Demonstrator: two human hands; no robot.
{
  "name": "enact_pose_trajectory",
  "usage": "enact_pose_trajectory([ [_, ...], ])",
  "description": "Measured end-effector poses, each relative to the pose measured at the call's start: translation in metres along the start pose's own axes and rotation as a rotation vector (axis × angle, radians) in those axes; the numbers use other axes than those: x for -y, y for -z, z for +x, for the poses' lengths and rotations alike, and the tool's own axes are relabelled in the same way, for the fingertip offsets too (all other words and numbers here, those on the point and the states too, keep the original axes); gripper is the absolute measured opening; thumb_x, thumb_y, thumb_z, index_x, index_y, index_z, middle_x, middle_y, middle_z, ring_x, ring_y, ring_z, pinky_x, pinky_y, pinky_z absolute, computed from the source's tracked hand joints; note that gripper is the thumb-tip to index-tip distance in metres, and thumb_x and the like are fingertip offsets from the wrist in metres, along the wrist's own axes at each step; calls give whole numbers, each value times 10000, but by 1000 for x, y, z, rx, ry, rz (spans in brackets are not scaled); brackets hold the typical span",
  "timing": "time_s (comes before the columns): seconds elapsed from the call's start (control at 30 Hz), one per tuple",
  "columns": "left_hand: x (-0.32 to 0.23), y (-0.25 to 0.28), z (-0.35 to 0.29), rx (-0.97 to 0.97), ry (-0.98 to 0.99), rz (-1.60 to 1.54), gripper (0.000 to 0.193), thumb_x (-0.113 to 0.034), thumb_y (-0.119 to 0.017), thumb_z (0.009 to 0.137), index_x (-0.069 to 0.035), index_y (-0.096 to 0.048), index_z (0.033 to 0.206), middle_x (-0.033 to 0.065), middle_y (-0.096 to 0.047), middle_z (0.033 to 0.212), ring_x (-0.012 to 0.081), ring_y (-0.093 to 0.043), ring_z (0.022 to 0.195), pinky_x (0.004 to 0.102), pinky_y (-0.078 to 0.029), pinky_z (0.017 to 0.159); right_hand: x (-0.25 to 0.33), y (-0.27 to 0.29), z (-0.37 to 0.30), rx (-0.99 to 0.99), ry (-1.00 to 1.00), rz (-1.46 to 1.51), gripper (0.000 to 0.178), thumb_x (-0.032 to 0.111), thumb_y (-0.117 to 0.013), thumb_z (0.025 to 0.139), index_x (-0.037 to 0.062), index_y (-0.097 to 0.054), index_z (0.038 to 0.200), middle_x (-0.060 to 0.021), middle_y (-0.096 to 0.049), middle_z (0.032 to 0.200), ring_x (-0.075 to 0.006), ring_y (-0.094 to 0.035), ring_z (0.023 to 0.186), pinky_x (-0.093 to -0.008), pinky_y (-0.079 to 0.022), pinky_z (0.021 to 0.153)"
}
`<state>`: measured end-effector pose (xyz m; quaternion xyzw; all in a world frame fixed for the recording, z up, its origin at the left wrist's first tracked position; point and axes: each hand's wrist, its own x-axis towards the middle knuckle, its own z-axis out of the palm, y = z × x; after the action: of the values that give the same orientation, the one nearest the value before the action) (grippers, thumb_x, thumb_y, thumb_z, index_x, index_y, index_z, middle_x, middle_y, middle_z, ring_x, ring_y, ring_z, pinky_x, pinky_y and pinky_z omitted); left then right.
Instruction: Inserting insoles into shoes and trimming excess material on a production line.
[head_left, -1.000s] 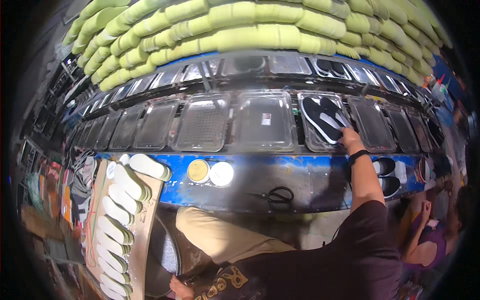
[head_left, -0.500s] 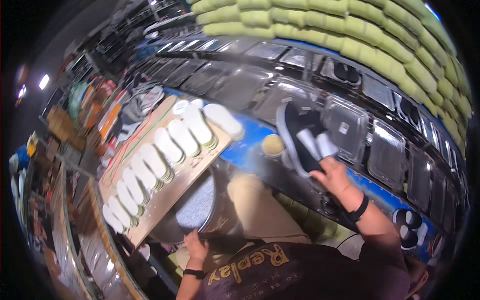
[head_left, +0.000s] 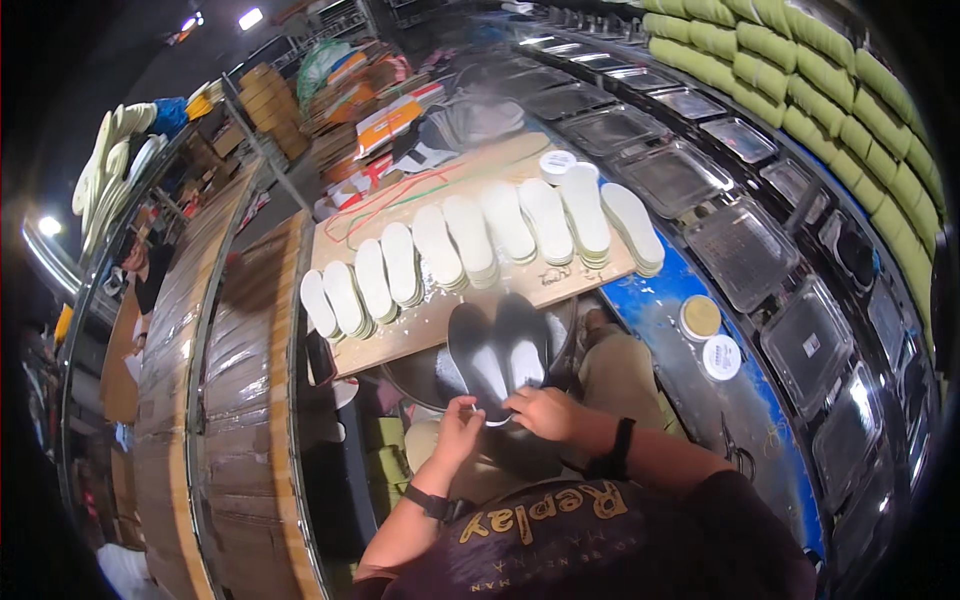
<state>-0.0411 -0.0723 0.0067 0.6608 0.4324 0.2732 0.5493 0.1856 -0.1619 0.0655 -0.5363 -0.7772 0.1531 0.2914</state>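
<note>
A pair of dark slip-on shoes is held over my lap, toes pointing away, with white showing inside toward the heels. My left hand (head_left: 459, 432) pinches the heel end of the left shoe (head_left: 472, 338). My right hand (head_left: 545, 412) grips the heel end of the right shoe (head_left: 520, 332), its fingers curled there. Just beyond the shoes, a wooden board (head_left: 390, 345) carries a row of white insoles (head_left: 465, 240) in several stacks. Under the shoes, a round dark tub (head_left: 408, 378) is partly hidden by them and by the board.
On the blue bench to the right stand an open tan-filled pot (head_left: 700, 317) and a white lid (head_left: 721, 357), with scissors (head_left: 738, 455) nearer me. Metal trays (head_left: 745, 250) line the right side beside green padded rolls (head_left: 760, 80). Wrapped brown stacks (head_left: 250, 380) stand left; another person (head_left: 150, 275) is beyond.
My view has swung left. My right hand has brought the dark shoes from the tray side to over my lap. My left hand has come off the tub's rim and onto the left shoe.
</note>
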Motion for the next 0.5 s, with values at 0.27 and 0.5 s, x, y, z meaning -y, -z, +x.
enact_pose_trajectory([
  [0.27, -43, -11, 64, 155, -7, 380, 380, -293, -635, 915, 64, -668, 1044, 140, -686, 749, 168, -664, 645, 330, -525, 622, -80, 115, -164, -152, -853, -341, 154, 127, -538, 826, 37, -663, 824, -227, -666, 887, -390, -655, 804, -485, -504, 676],
  [0.5, -62, -61, 104, 40, 108, 891, 424, -364, -568, 908, 36, -673, 1003, 269, -665, 949, 429, -635, 924, 478, -500, 834, -73, 117, -323, 224, -1544, -483, 273, 139, -754, 678, 38, -693, 924, -211, -678, 1028, -374, -646, 1006, -417, -528, 875],
])
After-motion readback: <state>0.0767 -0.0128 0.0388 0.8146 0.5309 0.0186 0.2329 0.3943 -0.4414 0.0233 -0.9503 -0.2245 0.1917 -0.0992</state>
